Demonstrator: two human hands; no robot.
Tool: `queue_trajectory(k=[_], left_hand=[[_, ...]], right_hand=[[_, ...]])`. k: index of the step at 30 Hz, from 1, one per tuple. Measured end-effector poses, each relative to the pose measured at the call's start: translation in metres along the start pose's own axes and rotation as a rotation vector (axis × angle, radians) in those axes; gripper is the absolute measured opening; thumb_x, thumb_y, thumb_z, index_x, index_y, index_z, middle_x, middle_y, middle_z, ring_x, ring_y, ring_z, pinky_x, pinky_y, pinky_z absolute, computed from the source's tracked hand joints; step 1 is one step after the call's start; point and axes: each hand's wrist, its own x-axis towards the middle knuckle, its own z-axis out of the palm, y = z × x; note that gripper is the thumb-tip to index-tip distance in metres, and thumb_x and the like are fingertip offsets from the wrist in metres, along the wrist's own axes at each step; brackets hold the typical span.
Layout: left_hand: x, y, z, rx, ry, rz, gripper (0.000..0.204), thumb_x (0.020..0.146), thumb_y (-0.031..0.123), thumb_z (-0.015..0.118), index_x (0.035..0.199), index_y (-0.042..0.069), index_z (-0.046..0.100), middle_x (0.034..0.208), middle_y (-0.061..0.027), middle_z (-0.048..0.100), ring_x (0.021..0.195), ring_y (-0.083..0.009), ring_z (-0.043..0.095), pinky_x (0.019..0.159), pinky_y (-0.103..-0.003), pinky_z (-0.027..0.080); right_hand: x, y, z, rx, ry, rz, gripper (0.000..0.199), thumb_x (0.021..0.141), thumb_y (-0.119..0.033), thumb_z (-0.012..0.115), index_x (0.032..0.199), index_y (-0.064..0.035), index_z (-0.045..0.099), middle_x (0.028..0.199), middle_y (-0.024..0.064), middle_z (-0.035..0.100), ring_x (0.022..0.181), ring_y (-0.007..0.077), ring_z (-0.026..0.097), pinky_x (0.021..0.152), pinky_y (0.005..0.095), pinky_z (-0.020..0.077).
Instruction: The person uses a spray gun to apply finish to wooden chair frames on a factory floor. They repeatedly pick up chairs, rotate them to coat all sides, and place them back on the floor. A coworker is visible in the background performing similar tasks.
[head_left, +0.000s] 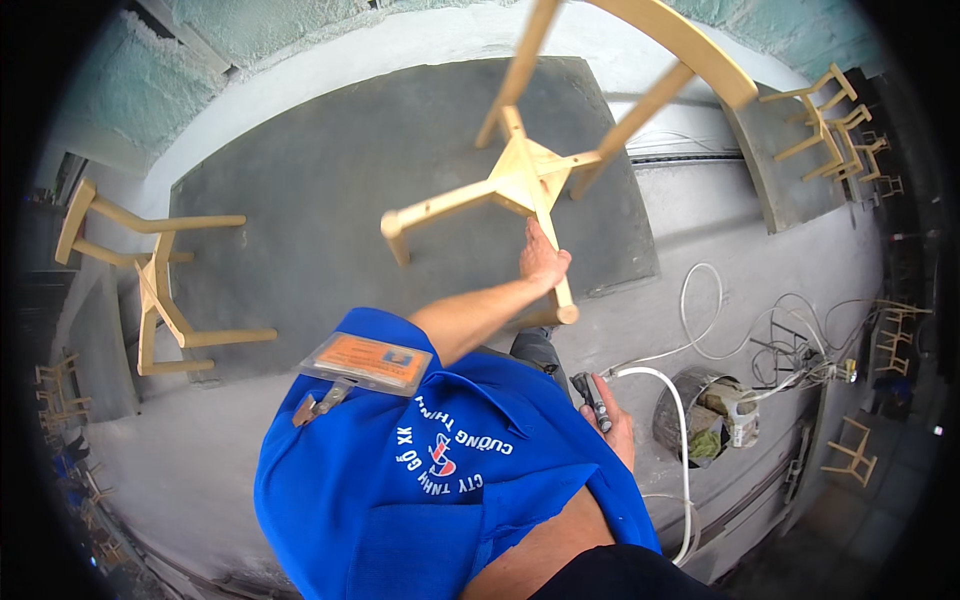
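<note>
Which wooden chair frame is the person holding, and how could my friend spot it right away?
Find the big dark grey mat on the floor. Above its right side, the left hand grips one leg of a pale wooden chair frame, tipped over with its legs spreading out. Unlike the other chair frame resting at the mat's left edge, this one is held up in a hand.

Even, soft daylight over the scene, no hard glare; the grey table reads flat and matte, with only faint shadow under the wooden chair frame. Strong fisheye bend: wall and table edges curve, and a black vignette rings the corners. Centre fairly sharp, blue shirt bright and saturated; chairs at far right and the left margin go small and soft.
</note>
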Motion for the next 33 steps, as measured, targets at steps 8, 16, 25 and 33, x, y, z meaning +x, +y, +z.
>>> queue_trajectory(k=[8,16,25,33], left_hand=[[0.184,0.011,-0.234,0.990,-0.473,0.449,0.063,0.083,0.031,0.072,0.142,0.019,0.055,0.140,-0.0122,0.063,0.134,-0.0336,0.056,0.113,-0.064,0.037],[0.190,-0.077,-0.249,-0.297,0.595,0.248,0.053,0.092,0.037,0.071,0.137,0.011,0.060,0.124,-0.0128,0.070,0.120,-0.0333,0.064,0.104,-0.041,0.048],[0.074,-0.162,-0.046,-0.268,0.070,-0.045,0.111,0.080,0.053,0.083,0.163,0.010,0.023,0.161,-0.0207,0.038,0.149,-0.0361,0.037,0.122,-0.049,0.033],[0.118,-0.124,-0.015,-0.205,0.315,-0.370,0.058,0.073,0.033,0.084,0.126,0.014,0.069,0.110,-0.0129,0.076,0.108,-0.0344,0.070,0.096,-0.045,0.055]], right_hand=[[0.003,-0.027,0.006,-0.099,-0.140,-0.212,0.051,0.099,-0.026,0.067,0.147,-0.0120,0.056,0.132,0.0286,0.065,0.131,0.0425,0.058,0.108,0.0434,0.0459],[0.012,-0.032,-0.002,-0.114,-0.150,-0.145,0.051,0.099,-0.024,0.067,0.148,-0.0121,0.055,0.128,0.0280,0.067,0.127,0.0450,0.060,0.106,0.0450,0.0468],[0.070,-0.016,-0.022,-0.268,-0.354,-0.330,0.054,0.097,-0.023,0.070,0.148,-0.0113,0.054,0.131,0.0269,0.066,0.130,0.0423,0.059,0.108,0.0447,0.0451],[0.144,-0.006,-0.092,-0.366,-0.403,-0.351,0.055,0.097,-0.022,0.071,0.149,-0.0173,0.054,0.127,0.0285,0.067,0.125,0.0425,0.062,0.105,0.0444,0.0476]])
